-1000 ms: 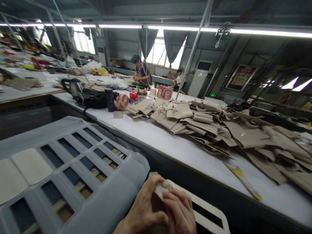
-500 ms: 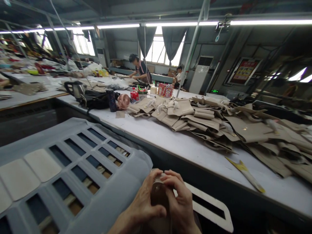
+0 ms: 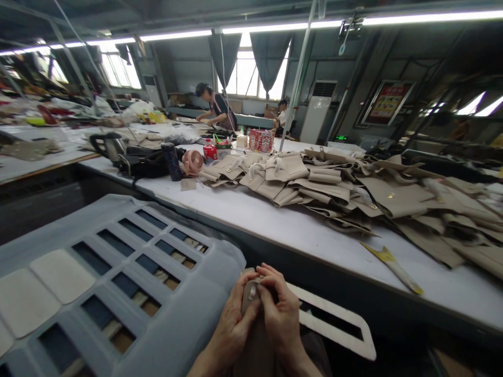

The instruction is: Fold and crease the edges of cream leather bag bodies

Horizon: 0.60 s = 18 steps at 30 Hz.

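Close to my body, both hands hold a taupe leather piece [image 3: 256, 348] with a rounded upper end and a small pale, shiny spot near that end. My left hand [image 3: 231, 322] wraps its left side, thumb lying on the front face. From the right, my right hand [image 3: 282, 314] pinches the top end, its thumb and fingers near the shiny spot. The palms and the lower part of the piece are partly hidden. A white slotted frame [image 3: 367, 335] sticks out behind my right hand.
To the left stands a grey plastic rack [image 3: 165, 309] with slots and pale panels [image 3: 63, 275] on it. Across a white worktable [image 3: 220, 209] lie many taupe leather pieces [image 3: 322, 180], a yellowish forked tool [image 3: 393, 267] and a pink fan [image 3: 192, 163]. A co-worker [image 3: 220, 110] bends over the far table.
My thumbs have moved up the leather piece towards its top end, and its face now shows lighter. The view has shifted slightly, so the background sits a little further left and higher.
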Motion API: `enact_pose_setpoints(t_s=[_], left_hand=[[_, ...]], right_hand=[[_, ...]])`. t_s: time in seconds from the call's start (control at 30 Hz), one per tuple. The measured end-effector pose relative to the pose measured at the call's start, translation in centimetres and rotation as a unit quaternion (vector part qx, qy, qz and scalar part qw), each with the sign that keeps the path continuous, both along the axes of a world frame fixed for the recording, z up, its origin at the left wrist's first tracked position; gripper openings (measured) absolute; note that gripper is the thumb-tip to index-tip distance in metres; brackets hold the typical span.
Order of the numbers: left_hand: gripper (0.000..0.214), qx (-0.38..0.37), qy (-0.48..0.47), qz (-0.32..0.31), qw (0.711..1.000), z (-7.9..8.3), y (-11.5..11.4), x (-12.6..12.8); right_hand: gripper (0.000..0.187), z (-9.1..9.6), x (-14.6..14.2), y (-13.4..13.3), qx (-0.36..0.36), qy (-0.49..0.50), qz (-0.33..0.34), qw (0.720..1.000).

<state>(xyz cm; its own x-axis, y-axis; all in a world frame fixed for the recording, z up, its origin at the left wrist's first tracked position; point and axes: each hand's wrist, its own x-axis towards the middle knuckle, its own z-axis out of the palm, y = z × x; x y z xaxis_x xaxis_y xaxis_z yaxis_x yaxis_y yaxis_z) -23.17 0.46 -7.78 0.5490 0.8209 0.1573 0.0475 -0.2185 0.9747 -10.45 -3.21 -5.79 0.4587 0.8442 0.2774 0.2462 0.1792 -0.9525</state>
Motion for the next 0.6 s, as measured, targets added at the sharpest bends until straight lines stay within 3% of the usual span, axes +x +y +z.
enact_pose_setpoints(t_s=[0.07,0.13,0.3,0.6], left_hand=[[0.040,-0.021,0.002,0.012,1.000,-0.1,-0.1,-0.1],[0.041,-0.038,0.006,0.026,0.999,-0.2,-0.1,-0.3],[0.043,-0.044,0.017,0.056,0.997,-0.6,0.2,-0.8],[0.045,-0.032,0.065,0.122,0.990,-0.3,-0.6,0.0]], right_hand=[[0.009,0.1,0.4,-0.4,-0.017,0.055,0.001,0.998],[0.020,-0.1,0.7,-1.3,-0.035,0.095,-0.020,0.995],[0.027,-1.1,-0.4,-4.1,-0.103,0.093,-0.075,0.988],[0.019,-1.7,-3.0,-3.9,-0.064,0.065,-0.097,0.991]])
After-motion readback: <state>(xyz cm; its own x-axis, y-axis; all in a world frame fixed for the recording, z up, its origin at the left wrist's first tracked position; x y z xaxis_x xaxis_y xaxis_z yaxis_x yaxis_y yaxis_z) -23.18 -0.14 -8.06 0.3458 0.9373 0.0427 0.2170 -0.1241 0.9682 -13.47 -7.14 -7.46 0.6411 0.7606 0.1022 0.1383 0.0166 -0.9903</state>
